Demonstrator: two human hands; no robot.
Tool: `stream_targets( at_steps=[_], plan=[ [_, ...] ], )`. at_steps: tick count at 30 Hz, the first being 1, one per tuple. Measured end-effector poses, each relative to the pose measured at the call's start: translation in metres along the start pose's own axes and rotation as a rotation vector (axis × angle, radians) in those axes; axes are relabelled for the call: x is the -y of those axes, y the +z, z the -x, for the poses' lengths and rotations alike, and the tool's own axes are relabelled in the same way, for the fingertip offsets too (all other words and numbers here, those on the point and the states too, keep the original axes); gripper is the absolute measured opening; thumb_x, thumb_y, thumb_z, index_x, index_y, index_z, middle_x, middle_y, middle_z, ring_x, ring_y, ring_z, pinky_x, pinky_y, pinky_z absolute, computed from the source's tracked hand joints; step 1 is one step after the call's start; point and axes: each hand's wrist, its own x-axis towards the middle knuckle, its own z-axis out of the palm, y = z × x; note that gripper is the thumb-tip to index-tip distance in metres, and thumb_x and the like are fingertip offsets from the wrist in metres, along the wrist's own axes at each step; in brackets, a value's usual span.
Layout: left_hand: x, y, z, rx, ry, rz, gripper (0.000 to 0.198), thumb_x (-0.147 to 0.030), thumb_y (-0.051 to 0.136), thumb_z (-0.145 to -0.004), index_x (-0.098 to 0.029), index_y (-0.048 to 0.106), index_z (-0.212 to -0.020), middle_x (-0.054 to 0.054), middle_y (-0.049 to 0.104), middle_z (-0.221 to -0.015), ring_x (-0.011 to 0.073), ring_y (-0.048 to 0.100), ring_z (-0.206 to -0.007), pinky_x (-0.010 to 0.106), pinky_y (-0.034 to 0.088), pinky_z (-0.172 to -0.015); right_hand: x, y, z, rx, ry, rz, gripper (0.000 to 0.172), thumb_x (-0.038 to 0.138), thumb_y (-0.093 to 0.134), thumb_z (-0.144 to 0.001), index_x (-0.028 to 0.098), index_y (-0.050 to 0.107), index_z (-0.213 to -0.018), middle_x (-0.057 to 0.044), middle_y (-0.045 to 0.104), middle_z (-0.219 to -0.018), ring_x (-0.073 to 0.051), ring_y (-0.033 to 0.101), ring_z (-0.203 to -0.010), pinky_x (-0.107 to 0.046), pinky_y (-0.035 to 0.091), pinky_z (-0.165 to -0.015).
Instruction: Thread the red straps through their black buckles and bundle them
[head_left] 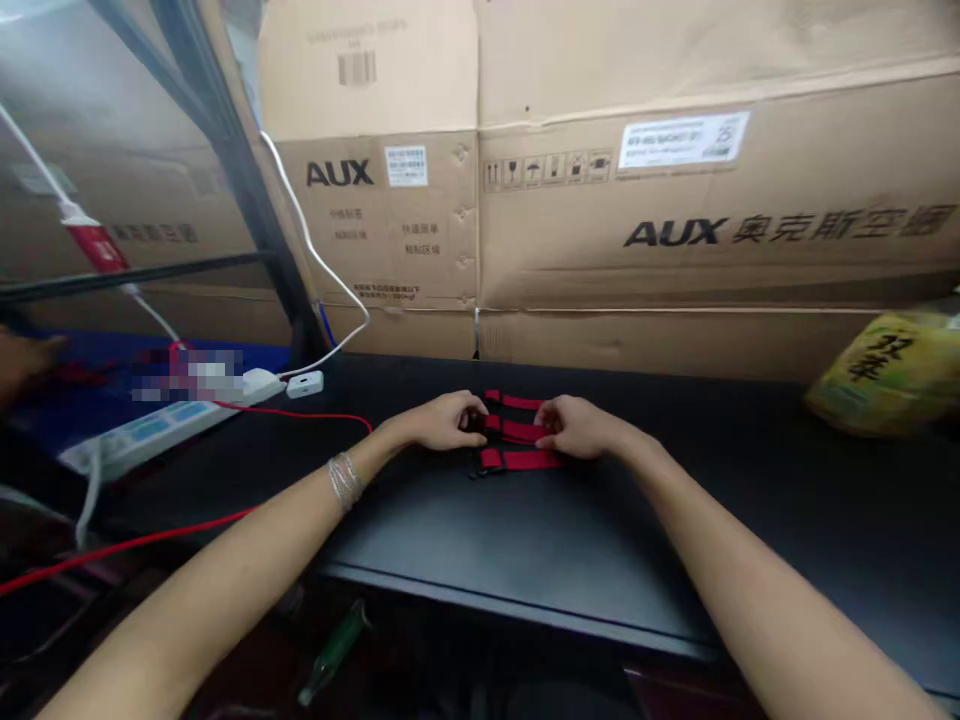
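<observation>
Three red straps with black buckles lie side by side on the black table (480, 540). Both my hands are at the middle red strap (517, 431). My left hand (442, 420) curls thumb and fingers around its buckle end. At the other end, my right hand (581, 425) pinches the strap between thumb and fingers. The far red strap (514, 401) runs just behind, its right end close to my right fingers. Nearest me lies the third red strap (525, 460), its right end partly hidden by my right hand.
Large AUX cardboard boxes (555, 230) wall off the back. On the left are a white power strip (161, 425), a small white plug (305, 384) and a red cable (150, 530). A yellow package (877, 375) stands right. Another person's blurred hand (26, 362) shows far left.
</observation>
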Motion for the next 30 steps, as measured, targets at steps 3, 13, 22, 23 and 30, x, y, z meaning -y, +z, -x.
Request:
stream_targets(
  at_steps=[3,13,22,23,30],
  plan=[
    [0.0011,0.0001,-0.0002,-0.006,-0.004,-0.004,0.041,-0.035,0.064,-0.069,-0.013,0.056,-0.102,0.001,0.053,-0.077,0.0120,0.049,-0.065,0.023,0.039,-0.058,0.0006,0.0003,0.0003,0.000,0.004,0.000,0.019,0.020,0.068,-0.065,0.016,0.060,-0.082,-0.004,0.064,-0.079,-0.015,0.058,-0.069,-0.022,0.040,-0.058],
    [0.0014,-0.0001,-0.0002,-0.011,-0.016,0.013,0.042,-0.034,0.064,-0.068,-0.013,0.056,-0.103,0.002,0.054,-0.078,0.0124,0.050,-0.066,0.023,0.040,-0.059,-0.0025,0.0023,-0.0016,-0.005,-0.006,-0.012,0.019,0.021,0.069,-0.066,0.016,0.061,-0.082,-0.004,0.065,-0.080,-0.014,0.057,-0.069,-0.022,0.040,-0.058],
    [0.0000,-0.0012,0.0002,-0.012,-0.013,0.024,0.041,-0.031,0.064,-0.068,-0.012,0.057,-0.104,0.001,0.054,-0.073,0.0119,0.049,-0.062,0.023,0.039,-0.057,-0.0010,0.0012,-0.0005,-0.004,-0.007,-0.012,0.019,0.020,0.069,-0.066,0.016,0.061,-0.083,-0.004,0.065,-0.080,-0.014,0.057,-0.070,-0.022,0.040,-0.058],
    [0.0000,-0.0013,0.0001,-0.008,-0.015,0.023,0.041,-0.031,0.064,-0.067,-0.012,0.057,-0.103,0.000,0.054,-0.073,0.0120,0.049,-0.062,0.023,0.039,-0.057,-0.0008,0.0011,-0.0005,0.000,-0.002,-0.014,0.020,0.020,0.069,-0.065,0.016,0.061,-0.083,-0.004,0.065,-0.080,-0.014,0.057,-0.069,-0.022,0.040,-0.058],
    [0.0003,-0.0025,0.0011,0.011,-0.016,0.051,0.043,-0.023,0.063,-0.066,-0.013,0.055,-0.107,-0.001,0.052,-0.073,0.0108,0.048,-0.061,0.021,0.039,-0.056,-0.0004,0.0007,0.0002,0.000,-0.011,-0.004,0.019,0.021,0.068,-0.066,0.016,0.061,-0.084,-0.004,0.065,-0.079,-0.014,0.057,-0.069,-0.021,0.041,-0.058]
  ],
)
